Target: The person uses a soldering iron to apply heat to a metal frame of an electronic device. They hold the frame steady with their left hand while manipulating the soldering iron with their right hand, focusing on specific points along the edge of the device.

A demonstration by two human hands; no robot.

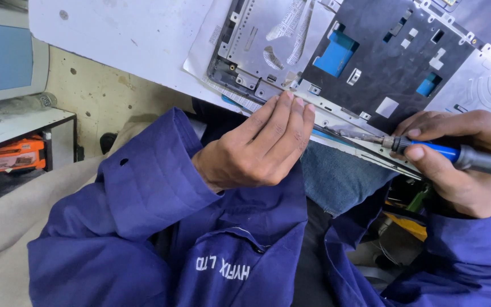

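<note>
An opened laptop shell (370, 62) lies inside-up on the white bench, showing bare metal plates, a dark cover sheet and blue patches. My left hand (257, 150) rests against its near edge, fingers straight and together, fingertips touching the rim, nothing in it. My right hand (461, 159) grips a screwdriver (450, 153) with a blue and grey handle. Its metal shaft lies flat along the shell's near edge, tip pointing left toward my left hand. Both arms are in dark blue work sleeves.
The white bench top (126, 40) runs left of the shell. An old monitor (4, 59) stands at far left on a white shelf, with an orange case (18, 156) below it. Yellow and green items (410, 213) lie under the bench by my right hand.
</note>
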